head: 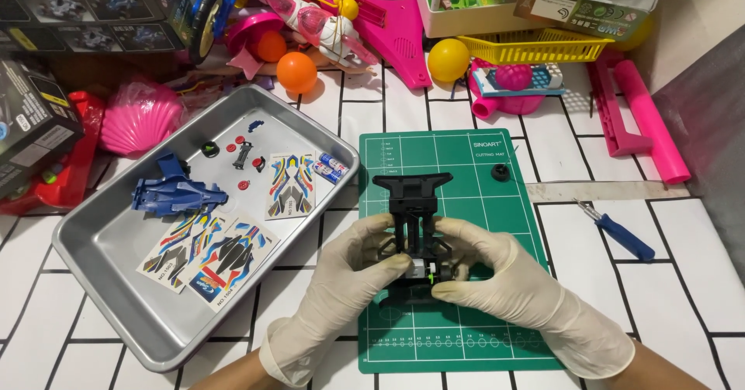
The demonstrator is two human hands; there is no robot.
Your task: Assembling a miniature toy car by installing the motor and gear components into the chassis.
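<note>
A white tiled floor (691, 281) with dark grout lines carries everything here, with a heap of pink and yellow plastic toys (341, 17) piled along the far edge. On the left sits a large grey metal tray (101, 250), holding a blue toy car body (174, 192), three sticker sheets (209, 254), two small batteries (330, 167) and a few tiny red and black parts near its far side. Just right of the tray lies a green cutting mat (481, 336), and on the mat rests a black toy car chassis (411, 204), its wide end pointing away from the person. Both hands wear pale rubber gloves. The left hand (341, 281) closes its thumb and fingers on the near left side of the chassis, and the right hand (504, 277) pinches the near right side, fingertips meeting around a small silver motor (420, 266) seated there. A blue-handled screwdriver (617, 233) lies on the tiles to the right of the mat, well apart from the hands. A small black wheel (500, 172) sits at the mat's far right corner.
</note>
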